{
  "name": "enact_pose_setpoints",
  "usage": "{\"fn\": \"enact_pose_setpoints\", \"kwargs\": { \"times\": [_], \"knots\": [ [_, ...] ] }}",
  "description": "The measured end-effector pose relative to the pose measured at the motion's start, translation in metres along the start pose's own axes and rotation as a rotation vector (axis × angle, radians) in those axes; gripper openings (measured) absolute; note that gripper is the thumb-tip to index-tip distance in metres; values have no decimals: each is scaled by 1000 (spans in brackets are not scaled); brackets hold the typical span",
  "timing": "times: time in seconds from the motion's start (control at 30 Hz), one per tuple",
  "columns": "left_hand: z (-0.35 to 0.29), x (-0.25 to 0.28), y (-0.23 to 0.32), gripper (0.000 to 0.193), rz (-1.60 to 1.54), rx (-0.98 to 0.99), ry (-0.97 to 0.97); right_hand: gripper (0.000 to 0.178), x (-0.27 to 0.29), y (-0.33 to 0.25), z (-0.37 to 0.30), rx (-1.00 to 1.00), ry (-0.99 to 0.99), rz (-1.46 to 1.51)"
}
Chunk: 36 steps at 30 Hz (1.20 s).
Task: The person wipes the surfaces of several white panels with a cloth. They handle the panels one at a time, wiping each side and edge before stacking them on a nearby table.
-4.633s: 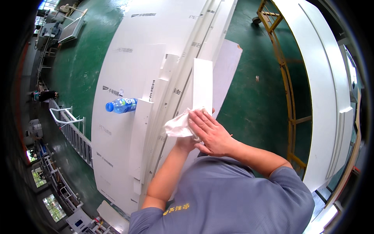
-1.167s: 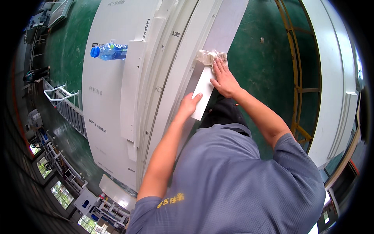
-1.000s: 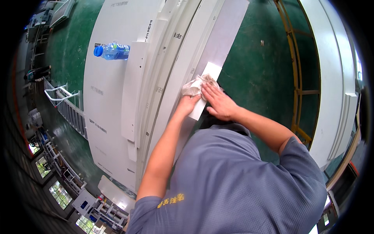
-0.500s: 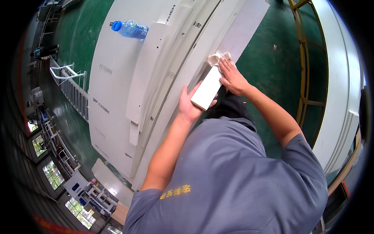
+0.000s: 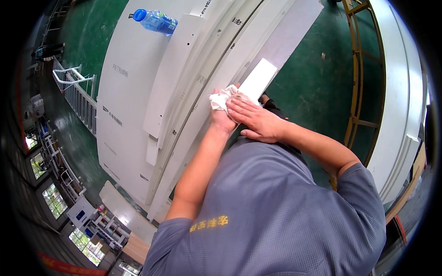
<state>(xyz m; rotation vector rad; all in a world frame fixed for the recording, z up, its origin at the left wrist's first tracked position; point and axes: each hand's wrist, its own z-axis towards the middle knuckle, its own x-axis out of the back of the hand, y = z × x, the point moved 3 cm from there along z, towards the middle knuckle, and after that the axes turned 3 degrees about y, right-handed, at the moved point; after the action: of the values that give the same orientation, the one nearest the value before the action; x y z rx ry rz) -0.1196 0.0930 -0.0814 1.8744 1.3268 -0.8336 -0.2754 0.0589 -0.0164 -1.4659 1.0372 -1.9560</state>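
A narrow white board (image 5: 260,77) slants away from me, its near end in my left hand (image 5: 223,120). That hand supports the board from below, and its fingers are mostly hidden. Across the near end lies my right hand (image 5: 256,118), its fingers long and close together over a crumpled white cloth (image 5: 222,98). The cloth is pressed against the board and bunches out past the fingertips, above my left palm.
Long white panels (image 5: 202,87) lie stacked to the left of my hands. A blue-capped water bottle (image 5: 156,21) lies on a large white sheet (image 5: 124,92). Further left is a ladder (image 5: 76,96); a yellow metal frame (image 5: 357,78) stands at right.
My right hand has drawn the cloth from the board's far end to its near end, over my left hand. The board now points further away from me.
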Motion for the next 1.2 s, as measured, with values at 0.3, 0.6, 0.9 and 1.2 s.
{"fn": "enact_pose_setpoints", "kwargs": {
  "times": [0.3,0.6,0.9,1.2],
  "knots": [
    [-11,-16,-7,54,9,15,35,65,13,28,-11,-118,242,123],
    [-95,-116,19,90,227,-218,-312,44,120,-68,28,287,418,-169],
    [-118,-43,49,61,354,-267,-56,17,108,-96,108,301,-143,512],
    [-88,-10,131,29,49,-758,384,39,98,17,92,-717,399,1327]
  ]
}}
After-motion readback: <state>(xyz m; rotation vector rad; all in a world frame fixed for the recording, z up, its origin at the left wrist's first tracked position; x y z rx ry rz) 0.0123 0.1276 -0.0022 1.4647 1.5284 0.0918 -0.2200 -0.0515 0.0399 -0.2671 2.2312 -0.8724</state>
